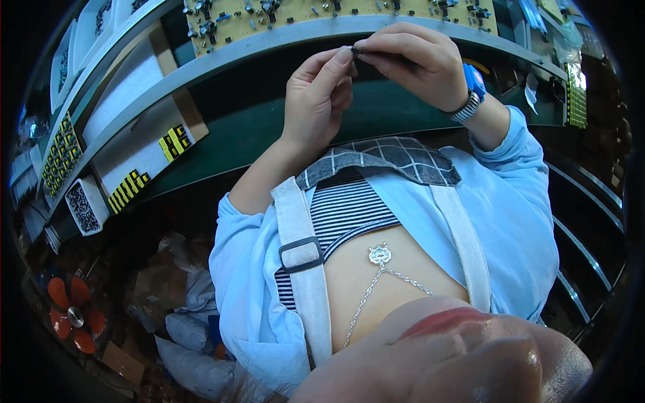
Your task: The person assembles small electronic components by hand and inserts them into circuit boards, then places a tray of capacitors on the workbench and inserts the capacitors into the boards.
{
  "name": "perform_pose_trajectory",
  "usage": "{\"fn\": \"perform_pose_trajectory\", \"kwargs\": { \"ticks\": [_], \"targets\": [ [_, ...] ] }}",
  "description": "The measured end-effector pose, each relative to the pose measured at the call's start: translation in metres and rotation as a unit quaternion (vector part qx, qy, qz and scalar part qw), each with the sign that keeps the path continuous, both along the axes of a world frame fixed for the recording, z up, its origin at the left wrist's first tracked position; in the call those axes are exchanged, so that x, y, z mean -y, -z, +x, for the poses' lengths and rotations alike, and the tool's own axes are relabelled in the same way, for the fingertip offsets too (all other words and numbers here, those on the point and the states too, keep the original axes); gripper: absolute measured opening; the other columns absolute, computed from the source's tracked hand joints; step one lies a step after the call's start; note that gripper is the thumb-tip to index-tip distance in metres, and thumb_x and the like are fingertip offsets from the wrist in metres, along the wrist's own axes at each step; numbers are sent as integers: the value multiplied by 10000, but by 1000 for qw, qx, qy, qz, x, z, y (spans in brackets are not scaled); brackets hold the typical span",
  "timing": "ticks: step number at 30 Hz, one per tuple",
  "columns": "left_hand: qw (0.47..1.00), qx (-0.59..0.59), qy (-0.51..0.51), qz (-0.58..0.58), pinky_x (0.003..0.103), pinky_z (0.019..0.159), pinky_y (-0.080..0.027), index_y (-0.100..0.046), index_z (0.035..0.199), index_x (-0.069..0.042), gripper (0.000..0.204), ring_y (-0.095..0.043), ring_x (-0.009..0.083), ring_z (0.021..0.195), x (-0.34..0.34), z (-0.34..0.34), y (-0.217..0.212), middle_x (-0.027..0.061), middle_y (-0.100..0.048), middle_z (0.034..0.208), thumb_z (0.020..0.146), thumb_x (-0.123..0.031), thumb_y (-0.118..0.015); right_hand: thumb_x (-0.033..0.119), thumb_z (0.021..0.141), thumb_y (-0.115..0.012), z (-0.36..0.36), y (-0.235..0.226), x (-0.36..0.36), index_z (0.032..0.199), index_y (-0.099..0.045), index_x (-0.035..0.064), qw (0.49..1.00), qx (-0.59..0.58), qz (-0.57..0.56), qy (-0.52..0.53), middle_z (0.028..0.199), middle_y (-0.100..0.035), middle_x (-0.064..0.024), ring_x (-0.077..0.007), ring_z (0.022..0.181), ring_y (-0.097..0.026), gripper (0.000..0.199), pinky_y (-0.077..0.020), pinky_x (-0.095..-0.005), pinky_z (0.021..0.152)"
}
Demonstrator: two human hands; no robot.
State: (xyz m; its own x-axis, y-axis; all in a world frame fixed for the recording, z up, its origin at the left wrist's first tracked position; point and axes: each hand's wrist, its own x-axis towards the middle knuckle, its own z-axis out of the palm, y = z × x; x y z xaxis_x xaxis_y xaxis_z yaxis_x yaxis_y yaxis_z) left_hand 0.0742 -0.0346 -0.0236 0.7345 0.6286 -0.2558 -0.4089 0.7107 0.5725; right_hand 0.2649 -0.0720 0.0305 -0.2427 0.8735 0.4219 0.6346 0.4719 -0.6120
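My left hand [322,91] is closed in a pinch, thumb against forefinger, above the dark green bench. Facing it, my right hand [418,62] is pinched too, with a watch on that wrist. Between the two sets of fingertips is a tiny dark part [357,51], mostly covered by the fingers and too small to name. Both hands appear to grip it. Just beyond them lies a tan circuit board [306,12] fitted with many small electronic components, behind a grey metal rail [269,33].
To the left, yellow-and-black block components [127,191] sit on a white sheet, near a white tub [86,207] of small dark parts. White bins [94,33] stand farther back. An orange-bladed fan [76,316] and plastic bags [195,363] are at lower left. Metal rails [581,245] run at right.
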Motion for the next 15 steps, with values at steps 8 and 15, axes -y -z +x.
{"fn": "perform_pose_trajectory", "kwargs": {
  "ticks": [8,15],
  "targets": [
    [979,28,78,-184,179,452,-306,-462,1237,-11,372,-416,56,590,-3,12,-19,31,-536,928,964,-265,-464,184,748,-659,40,-44,-75,842,-678,60,990,109,-19,87,760,-611,-88,-235,701,-598,157,-483,-326,637],
    [980,-71,122,-142,173,432,-285,-450,1230,-18,337,-388,63,536,-3,18,-25,17,-501,830,997,-242,-355,242,739,-656,83,-36,-130,834,-680,54,967,217,-128,45,739,-618,-98,-221,685,-604,211,-478,-325,616]
  ]
}}
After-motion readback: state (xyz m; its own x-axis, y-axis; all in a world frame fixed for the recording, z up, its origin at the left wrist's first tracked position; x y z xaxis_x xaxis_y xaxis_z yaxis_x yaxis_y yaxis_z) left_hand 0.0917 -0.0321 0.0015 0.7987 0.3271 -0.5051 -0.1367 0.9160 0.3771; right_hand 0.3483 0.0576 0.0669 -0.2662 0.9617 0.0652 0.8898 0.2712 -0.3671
